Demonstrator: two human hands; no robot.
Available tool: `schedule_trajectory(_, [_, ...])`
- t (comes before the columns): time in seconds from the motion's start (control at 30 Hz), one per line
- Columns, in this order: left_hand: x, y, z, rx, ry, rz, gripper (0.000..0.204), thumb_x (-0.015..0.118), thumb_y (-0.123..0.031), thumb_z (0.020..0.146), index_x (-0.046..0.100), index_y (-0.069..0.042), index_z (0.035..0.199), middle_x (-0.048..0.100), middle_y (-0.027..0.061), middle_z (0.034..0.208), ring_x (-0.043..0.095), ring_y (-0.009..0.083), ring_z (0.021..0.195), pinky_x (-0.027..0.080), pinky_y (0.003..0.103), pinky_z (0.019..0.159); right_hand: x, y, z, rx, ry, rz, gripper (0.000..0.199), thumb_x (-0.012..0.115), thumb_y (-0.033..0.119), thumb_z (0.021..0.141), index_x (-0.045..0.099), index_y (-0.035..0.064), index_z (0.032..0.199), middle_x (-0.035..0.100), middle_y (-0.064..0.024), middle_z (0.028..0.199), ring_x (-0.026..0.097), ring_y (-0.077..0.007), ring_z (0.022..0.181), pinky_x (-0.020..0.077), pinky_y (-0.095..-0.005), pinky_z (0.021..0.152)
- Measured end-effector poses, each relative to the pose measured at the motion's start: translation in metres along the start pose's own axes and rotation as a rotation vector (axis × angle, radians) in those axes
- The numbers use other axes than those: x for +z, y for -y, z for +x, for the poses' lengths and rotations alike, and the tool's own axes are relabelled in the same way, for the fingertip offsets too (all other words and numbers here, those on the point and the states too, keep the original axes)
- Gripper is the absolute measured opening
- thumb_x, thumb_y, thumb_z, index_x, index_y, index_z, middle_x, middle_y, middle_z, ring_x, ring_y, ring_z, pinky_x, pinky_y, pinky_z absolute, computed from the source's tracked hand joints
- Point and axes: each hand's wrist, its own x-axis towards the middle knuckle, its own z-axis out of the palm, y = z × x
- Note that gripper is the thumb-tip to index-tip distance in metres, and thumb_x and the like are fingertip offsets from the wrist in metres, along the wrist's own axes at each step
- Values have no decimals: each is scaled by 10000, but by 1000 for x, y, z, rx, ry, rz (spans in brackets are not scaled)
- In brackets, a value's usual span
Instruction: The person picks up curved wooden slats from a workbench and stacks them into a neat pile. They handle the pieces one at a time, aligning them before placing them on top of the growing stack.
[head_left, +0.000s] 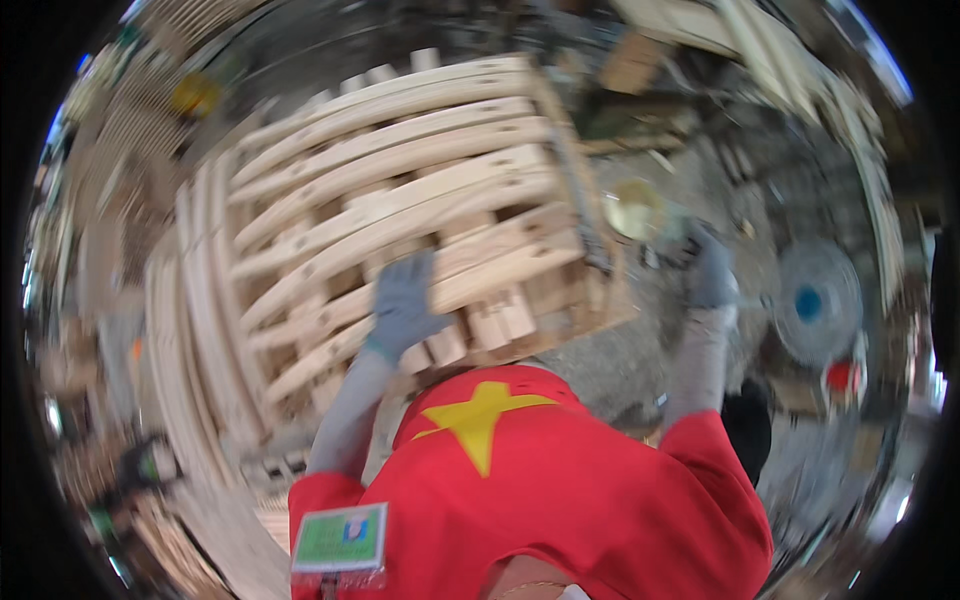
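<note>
A pallet (400,190) of pale wooden slats, tilted and blurred, fills the middle of the view. My left hand (405,300), in a grey glove, lies flat on one of its lower slats with the fingers stretched upward. My right hand (708,272), also grey-gloved, is raised to the right of the pallet's corner. It is closed around a dark tool (678,245) with a pale yellowish round part (635,210); blur hides its shape. My red shirt with a yellow star (480,415) covers the lower middle.
Curved stacks of pale boards (190,300) stand on the left. More planks (760,40) lie at the top right. A grey round disc with a blue centre (810,300) and a small red object (843,375) sit at the right on the grey floor (620,360).
</note>
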Motion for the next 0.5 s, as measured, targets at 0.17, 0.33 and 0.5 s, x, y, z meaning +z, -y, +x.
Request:
schedule_trajectory(0.17, [4, -5, 6, 39, -39, 44, 1002, 774, -437, 545, 364, -35, 1367, 466, 186, 1258, 438, 350, 1144, 315, 481, 992, -23, -35, -19, 111, -264, 168, 95, 628, 123, 848, 617, 36, 884, 552, -20, 658, 501, -119, 513, 394, -244, 439])
schedule_trajectory(0.33, [1, -10, 4, 38, -48, 78, 972, 770, -414, 541, 382, -27, 1344, 472, 196, 1241, 443, 358, 1136, 339, 475, 973, -27, -37, -39, 80, -389, 140, 111, 633, 114, 846, 621, 17, 898, 562, -32, 684, 501, -123, 534, 399, -253, 435])
schedule_trajectory(0.5, [0, -10, 2, 39, -47, 83, 970, 767, -402, 534, 383, -24, 1340, 473, 194, 1236, 447, 360, 1131, 345, 471, 971, -32, -37, -40, 42, -458, 207, 134, 669, 151, 821, 628, 28, 852, 550, -12, 620, 498, -102, 438, 411, -238, 406])
